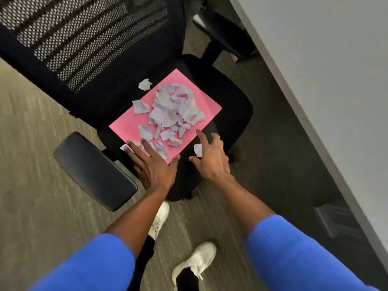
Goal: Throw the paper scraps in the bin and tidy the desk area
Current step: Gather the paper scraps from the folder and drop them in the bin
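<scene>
Resting flat, fingers spread, left hand (pixel 154 168) on near corner of flat pink paper sheet (pixel 201 103) and on a few torn pale lilac paper scraps (pixel 168 108). Lying on black fabric seat of mesh-backed office chair (pixel 233 97), this sheet, with most scraps heaped at its middle. Hovering beside sheet's near edge, right hand (pixel 212 159), fingers apart and empty, forefinger pointing to the heap. Just under its fingers, one loose scrap on the seat. Standing below on striped grey carpet (pixel 37 127), white sneakers (pixel 195 263).
</scene>
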Motion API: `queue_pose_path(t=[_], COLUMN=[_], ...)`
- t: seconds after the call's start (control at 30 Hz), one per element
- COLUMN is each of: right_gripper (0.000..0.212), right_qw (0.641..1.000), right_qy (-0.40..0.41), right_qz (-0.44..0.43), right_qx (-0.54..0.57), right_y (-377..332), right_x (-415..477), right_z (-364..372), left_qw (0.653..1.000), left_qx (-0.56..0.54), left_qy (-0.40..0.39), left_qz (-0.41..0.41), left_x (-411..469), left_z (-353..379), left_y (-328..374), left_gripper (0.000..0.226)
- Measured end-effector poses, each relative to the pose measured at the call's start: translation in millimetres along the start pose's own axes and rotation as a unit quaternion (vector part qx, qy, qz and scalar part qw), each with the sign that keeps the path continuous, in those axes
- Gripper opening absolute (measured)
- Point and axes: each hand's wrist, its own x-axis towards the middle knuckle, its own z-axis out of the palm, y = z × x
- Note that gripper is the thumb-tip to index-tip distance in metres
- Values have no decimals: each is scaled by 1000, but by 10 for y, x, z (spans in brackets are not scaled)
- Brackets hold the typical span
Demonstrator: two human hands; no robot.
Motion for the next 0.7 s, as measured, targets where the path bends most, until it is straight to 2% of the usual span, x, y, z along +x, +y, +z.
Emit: queue_pose_path(t=[0.13,0.2,0.27,0.33,0.47,0.7], right_gripper=[88,71,45,33,47,87], right_qw=[998,997,999,997,990,989], right_qy=[-10,20,47,75,129,31], right_qz=[-21,-31,-16,-12,-57,-137], right_qx=[-65,-75,-19,19,28,-45], right_y=[15,60,64,15,-237,-490], right_x=[241,343,425,474,515,674], right_z=[177,285,313,288,201,311], left_qw=[1000,1000,999,999,997,996], left_qx=[-11,-2,0,7,33,56], left_qy=[15,27,30,36,49,43], left_qz=[2,11,22,32,45,51], left_x=[206,286,355,393,438,522], left_z=[96,155,174,167,181,220], left_y=[-56,-90,-115,-112,-114,-185], left_gripper=[125,124,123,119,107,66])
